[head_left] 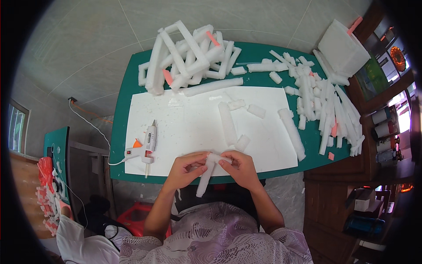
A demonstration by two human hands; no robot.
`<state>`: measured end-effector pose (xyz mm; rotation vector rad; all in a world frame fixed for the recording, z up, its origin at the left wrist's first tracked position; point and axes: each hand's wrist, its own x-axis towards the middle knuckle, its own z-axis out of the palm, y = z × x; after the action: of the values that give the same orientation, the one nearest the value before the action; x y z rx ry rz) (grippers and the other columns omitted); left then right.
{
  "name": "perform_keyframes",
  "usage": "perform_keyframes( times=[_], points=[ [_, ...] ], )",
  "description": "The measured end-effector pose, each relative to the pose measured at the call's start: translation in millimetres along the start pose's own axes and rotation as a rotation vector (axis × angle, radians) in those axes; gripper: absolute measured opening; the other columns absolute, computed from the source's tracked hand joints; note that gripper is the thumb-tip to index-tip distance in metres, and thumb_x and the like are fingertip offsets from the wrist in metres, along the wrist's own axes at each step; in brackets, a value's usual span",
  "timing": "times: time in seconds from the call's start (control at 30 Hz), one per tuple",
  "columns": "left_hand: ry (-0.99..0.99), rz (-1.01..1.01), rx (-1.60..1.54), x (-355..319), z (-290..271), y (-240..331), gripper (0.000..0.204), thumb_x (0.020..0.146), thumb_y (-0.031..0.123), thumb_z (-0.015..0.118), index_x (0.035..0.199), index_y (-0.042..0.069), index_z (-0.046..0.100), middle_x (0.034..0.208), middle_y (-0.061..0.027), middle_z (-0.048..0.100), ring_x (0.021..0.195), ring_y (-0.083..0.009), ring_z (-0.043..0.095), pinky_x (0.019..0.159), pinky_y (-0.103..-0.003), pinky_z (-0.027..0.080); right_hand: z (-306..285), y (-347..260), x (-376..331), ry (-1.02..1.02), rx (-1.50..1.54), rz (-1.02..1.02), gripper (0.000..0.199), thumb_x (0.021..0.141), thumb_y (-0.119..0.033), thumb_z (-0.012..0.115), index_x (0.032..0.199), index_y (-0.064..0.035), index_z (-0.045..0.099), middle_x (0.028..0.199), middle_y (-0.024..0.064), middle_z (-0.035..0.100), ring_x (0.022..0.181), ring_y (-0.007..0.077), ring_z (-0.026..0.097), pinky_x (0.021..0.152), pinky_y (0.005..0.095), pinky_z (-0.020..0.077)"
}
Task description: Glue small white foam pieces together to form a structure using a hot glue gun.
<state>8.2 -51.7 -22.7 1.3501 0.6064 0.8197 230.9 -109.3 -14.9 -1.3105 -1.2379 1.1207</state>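
At the near edge of the white board [184, 127], my left hand [187, 170] and my right hand [241, 168] pinch white foam strips [205, 181] that meet at a corner. One strip points down toward my body; a shorter one lies between the fingers of my right hand, partly hidden. Just beyond my hands are a small foam block [242, 142] and a longer foam strip [227, 123]. To the left of my hands, a white hot glue gun [150, 140] lies on the board, its nozzle pointing away from me.
Joined foam frames [189, 57] are heaped on the green table [121, 110] at the back left. Many loose foam strips [325, 101] cover its right side, near a white foam box [343, 46]. A power cable [96, 127] runs off the left edge. Another person's sleeve [81, 240] shows at lower left.
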Motion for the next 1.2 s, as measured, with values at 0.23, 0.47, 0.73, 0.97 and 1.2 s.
perform_keyframes(
  times=[0.23, 0.47, 0.73, 0.97, 1.2],
  points=[
    [-0.005, -0.034, 0.016, -1.7, 3.5, 7.3, 0.044, 0.087, -0.01, 0.066, 0.129, 0.001, 0.063, 0.128, -0.0186, 0.064, 0.102, -0.0203, 0.068, 0.087, -0.03, 0.058, 0.0, -3.6, -0.8, -0.016, 0.005, -0.017, 0.025, 0.09, -0.014, 0.072, 0.103, 0.0059, 0.066, 0.089, 0.0118, 0.069, 0.075, 0.0129, 0.064, 0.066, 0.0262, 0.0521],
    [-0.02, -0.042, 0.046, -3.9, 3.4, 11.7, 0.043, 0.086, -0.011, 0.067, 0.128, 0.0, 0.064, 0.126, -0.0186, 0.066, 0.104, -0.0203, 0.068, 0.09, -0.032, 0.057, -2.9, -4.7, -4.7, -0.068, -0.046, -0.03, 0.017, 0.092, -0.005, 0.068, 0.106, 0.0054, 0.065, 0.093, 0.0051, 0.066, 0.084, 0.0082, 0.059, 0.073, 0.0235, 0.0495],
    [-0.065, -0.042, 0.024, -4.5, 0.5, 9.6, 0.045, 0.087, -0.011, 0.066, 0.13, 0.002, 0.063, 0.131, -0.0192, 0.063, 0.108, -0.0229, 0.067, 0.092, -0.034, 0.057, -3.4, -5.6, -5.3, -0.077, 0.01, -0.037, 0.017, 0.092, -0.005, 0.068, 0.106, 0.0043, 0.065, 0.091, 0.0041, 0.065, 0.082, 0.008, 0.057, 0.073, 0.0238, 0.0475],
    [-0.063, 0.021, -0.025, 0.3, 5.5, 10.0, 0.045, 0.087, -0.013, 0.066, 0.13, -0.001, 0.062, 0.133, -0.0172, 0.057, 0.111, -0.0238, 0.066, 0.091, -0.031, 0.056, -3.2, -9.3, -4.6, 0.003, -0.105, -0.081, 0.016, 0.09, -0.008, 0.071, 0.1, 0.0029, 0.067, 0.087, 0.0064, 0.067, 0.077, 0.0092, 0.059, 0.068, 0.0248, 0.0477],
    [-0.038, -0.022, 0.037, -5.4, 0.1, 14.9, 0.038, 0.087, -0.012, 0.065, 0.124, -0.006, 0.064, 0.119, -0.0141, 0.06, 0.103, -0.0196, 0.066, 0.087, -0.028, 0.056, -1.4, -15.1, -5.1, -0.014, -0.199, -0.139, 0.022, 0.089, -0.018, 0.073, 0.099, 0.0007, 0.067, 0.085, 0.0113, 0.067, 0.071, 0.0229, 0.063, 0.064, 0.0309, 0.0496]
  ],
)
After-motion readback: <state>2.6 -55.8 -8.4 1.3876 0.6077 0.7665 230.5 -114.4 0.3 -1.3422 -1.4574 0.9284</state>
